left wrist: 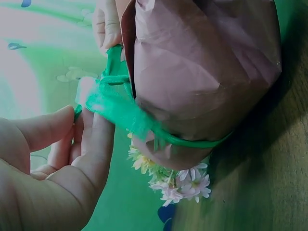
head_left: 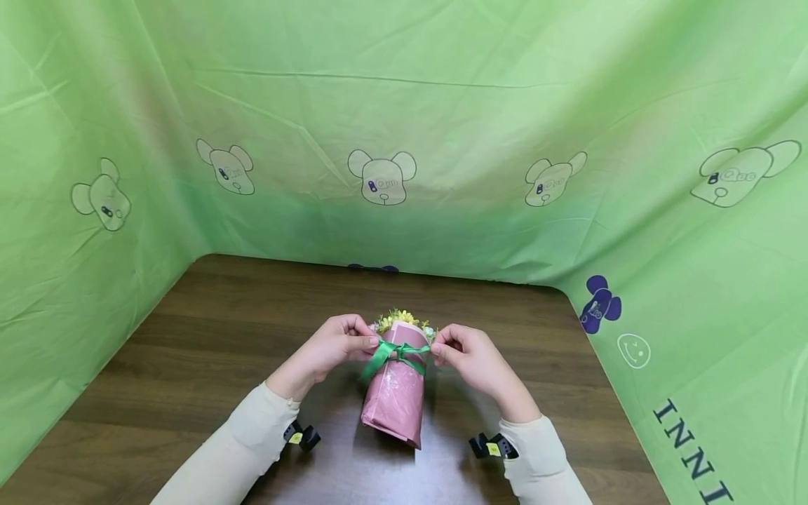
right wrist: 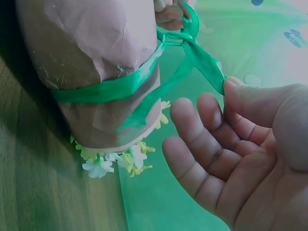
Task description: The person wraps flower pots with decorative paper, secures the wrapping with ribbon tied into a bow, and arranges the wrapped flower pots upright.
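A bouquet in pink wrapping paper [head_left: 394, 400] lies on the table, its yellow, white and pale pink flowers [head_left: 405, 318] pointing away from me. Around the paper runs a green ribbon [head_left: 379, 360], knotted at the front with loops or ends sticking out. On the left side my left hand [head_left: 333, 348] pinches a piece of the ribbon between thumb and finger. My right hand [head_left: 470, 355] pinches another piece on the right; in the right wrist view its other fingers [right wrist: 192, 139] are spread loosely. The ribbon's underside at the back of the bouquet is hidden.
The brown wooden table [head_left: 208, 337] extends around the bouquet on all sides. A green cloth [head_left: 454, 112] printed with bear heads hangs behind and along both sides. Black wrist straps with small devices [head_left: 492, 447] sit at both sleeves.
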Tool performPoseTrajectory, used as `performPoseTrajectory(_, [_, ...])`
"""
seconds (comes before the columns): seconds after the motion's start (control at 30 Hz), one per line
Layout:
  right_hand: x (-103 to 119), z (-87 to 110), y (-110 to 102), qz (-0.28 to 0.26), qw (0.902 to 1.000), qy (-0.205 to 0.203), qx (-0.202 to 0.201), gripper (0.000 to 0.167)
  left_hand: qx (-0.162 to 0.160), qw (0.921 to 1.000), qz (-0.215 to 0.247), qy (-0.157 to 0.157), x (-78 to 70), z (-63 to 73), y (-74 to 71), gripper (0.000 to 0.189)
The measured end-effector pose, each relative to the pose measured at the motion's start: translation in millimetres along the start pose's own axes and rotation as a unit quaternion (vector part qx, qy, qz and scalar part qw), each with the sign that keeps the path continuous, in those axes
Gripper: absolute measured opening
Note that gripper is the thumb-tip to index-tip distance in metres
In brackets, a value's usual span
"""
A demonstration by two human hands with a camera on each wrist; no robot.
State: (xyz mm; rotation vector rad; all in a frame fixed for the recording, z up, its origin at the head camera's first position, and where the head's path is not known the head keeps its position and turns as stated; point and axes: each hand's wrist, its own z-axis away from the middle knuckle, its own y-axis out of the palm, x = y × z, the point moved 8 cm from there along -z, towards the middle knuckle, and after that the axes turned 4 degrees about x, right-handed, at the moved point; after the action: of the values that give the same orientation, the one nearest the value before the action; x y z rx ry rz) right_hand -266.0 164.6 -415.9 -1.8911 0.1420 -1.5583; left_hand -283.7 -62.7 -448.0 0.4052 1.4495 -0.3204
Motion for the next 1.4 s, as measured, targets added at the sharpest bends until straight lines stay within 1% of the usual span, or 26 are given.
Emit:
performPoseTrajectory(0.13, [-2.3,0.2,-2.0,0.011,0.9999,0.006,0.004,0.008,0.0,1.0,-0.007,-0.002,-0.3,0.3,-0.7,0.009])
performPoseTrajectory(0.3, [-4.3,0.6,-4.1,0.025,0.9996,0.005,0.012,0.008,0.007,1.0,-0.001,-0.007,0.9,-0.3,-1.6,0.008])
performPoseTrajectory(0.5, [-4.7,0.7,-6.0,0.03,0.9993,0.003,0.023,0.009,0.014,0.9998,0.002,-0.012,1.0,-1.0,-2.5,0.009])
performPoseTrajectory(0.9, [-7.1,2.0,-7.8,0.043,0.9979,0.02,0.043,0.011,0.032,0.9992,-0.01,-0.021,1.8,-2.6,-6.4,0.007])
performPoseTrajectory(1.1, [-10.0,2.8,-8.9,0.049,0.9972,0.03,0.048,0.01,0.03,0.999,-0.02,-0.028,1.6,-1.7,-9.2,0.007])
performPoseTrajectory(1.4, [-12.3,4.6,-9.7,0.054,0.9961,0.022,0.067,0.012,0.018,0.9981,-0.047,-0.036,6.4,-2.7,-16.2,0.007])
